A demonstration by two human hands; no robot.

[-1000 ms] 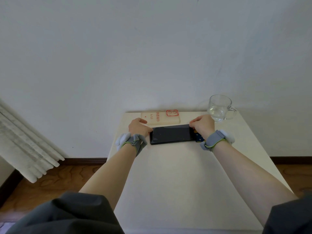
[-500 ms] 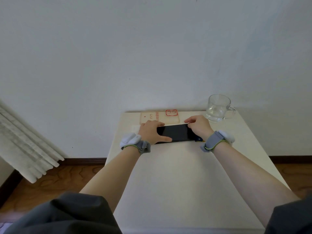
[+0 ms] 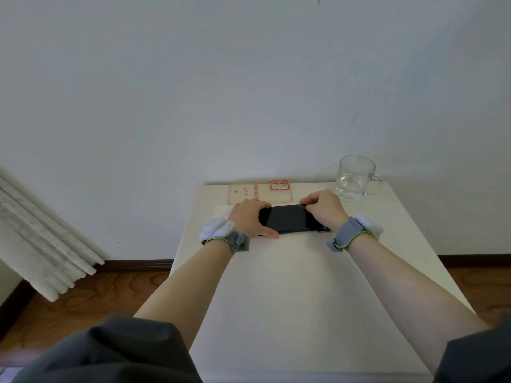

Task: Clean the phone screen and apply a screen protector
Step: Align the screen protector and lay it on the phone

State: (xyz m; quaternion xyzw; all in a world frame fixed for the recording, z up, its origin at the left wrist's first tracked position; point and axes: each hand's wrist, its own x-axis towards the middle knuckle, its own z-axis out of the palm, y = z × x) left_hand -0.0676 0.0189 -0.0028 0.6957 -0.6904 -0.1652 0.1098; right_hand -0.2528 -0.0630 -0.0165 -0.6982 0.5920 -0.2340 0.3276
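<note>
— Where is the flat black phone [image 3: 287,218]?
— It lies on the white table top [image 3: 304,299], right under our fingers, with its long side facing us.
— What is our left hand [image 3: 247,218] doing?
— It covers the left end of the phone. Our left fingers [image 3: 258,204] bend over the far edge. Our left thumb [image 3: 269,234] lies straight along the near edge. So we hold that end between thumb and fingers.
— And our right hand [image 3: 323,210]?
— Its fingers [image 3: 305,201] are curled up tight, with the tips down on the far edge near the right end. The thumb is hidden, so we cannot tell if we pinch anything there.
— How does the phone look?
— The screen faces up. It is dark and a bit shiny, and only the middle shows between our fingers. We cannot tell if a thin sheet lies on it.
— What is past our fingertips?
— A flat cream packet with red print [image 3: 260,193] lies just behind them, by the wall. A clear glass mug [image 3: 355,178] stands beyond our right knuckles, apart from the phone.
— And near our right wrist?
— A small blue and yellow thing [image 3: 324,229] peeks out just beside the phone's right end.
</note>
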